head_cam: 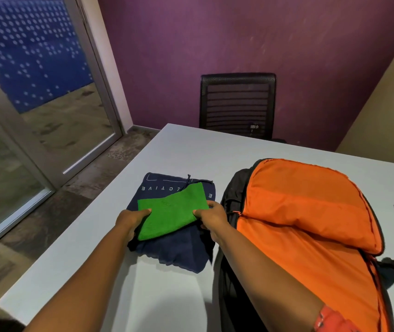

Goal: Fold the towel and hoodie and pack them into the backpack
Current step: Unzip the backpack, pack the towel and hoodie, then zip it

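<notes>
I see my left hand pinching the knitted green towel's left edge, my right hand gripping its right; it lies folded on the navy hoodie (soft, squared). Right, the backpack gapes, orange lining slick.
</notes>
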{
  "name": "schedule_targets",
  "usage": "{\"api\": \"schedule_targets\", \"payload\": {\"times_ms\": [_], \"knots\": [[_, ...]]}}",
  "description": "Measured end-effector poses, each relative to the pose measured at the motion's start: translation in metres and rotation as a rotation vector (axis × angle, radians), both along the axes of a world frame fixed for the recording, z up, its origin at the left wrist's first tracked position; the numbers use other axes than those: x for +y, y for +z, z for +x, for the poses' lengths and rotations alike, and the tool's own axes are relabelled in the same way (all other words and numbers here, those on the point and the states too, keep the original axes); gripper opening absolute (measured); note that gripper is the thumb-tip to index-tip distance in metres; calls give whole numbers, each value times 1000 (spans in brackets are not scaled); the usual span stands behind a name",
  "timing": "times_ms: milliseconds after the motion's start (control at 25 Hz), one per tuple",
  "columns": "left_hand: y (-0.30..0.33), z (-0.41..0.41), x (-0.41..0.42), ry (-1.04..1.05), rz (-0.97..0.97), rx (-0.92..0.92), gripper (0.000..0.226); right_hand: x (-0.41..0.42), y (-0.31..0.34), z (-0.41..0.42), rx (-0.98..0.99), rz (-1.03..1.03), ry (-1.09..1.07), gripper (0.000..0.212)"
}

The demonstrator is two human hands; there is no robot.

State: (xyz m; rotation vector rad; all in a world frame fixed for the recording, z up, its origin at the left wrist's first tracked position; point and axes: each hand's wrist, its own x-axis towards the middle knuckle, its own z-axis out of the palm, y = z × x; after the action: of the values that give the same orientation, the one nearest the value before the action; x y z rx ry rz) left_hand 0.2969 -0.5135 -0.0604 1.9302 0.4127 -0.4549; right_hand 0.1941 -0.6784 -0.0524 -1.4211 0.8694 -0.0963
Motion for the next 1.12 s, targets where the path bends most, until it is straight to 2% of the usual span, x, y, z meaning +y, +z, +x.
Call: {"api": "schedule_targets", "payload": {"times_ms": [200,360,440,520,600,680,760,840,960,1120], "knots": [[19,-19,-11,-22,-197,-88,12,-3,43,-14,-194,156,-50,17],[43,-43,-31,-130,-552,-59,7,-26,74,-39,-366,205,-190,22],[58,-59,-44,-209,-763,37,15,-46,86,-55,-445,206,-300,17],[72,-73,-60,-289,-840,207,38,-70,95,-74,-499,212,-388,17],[87,-97,-81,-480,-738,299,49,-93,102,-98,-518,204,-424,30],[90,-128,-110,-716,-573,276,34,-112,105,-125,-473,153,-425,35],[85,-161,-139,-880,-490,201,14,-127,102,-153,-410,121,-433,37],[75,-189,-164,-928,-445,121,8,-141,96,-180,-327,76,-429,41],[57,-221,-188,-887,-395,46,15,-155,86,-220,-107,-20,-289,48],[25,-249,-200,-998,-172,-27,24,-168,51,-256,98,-87,-187,66]]}}
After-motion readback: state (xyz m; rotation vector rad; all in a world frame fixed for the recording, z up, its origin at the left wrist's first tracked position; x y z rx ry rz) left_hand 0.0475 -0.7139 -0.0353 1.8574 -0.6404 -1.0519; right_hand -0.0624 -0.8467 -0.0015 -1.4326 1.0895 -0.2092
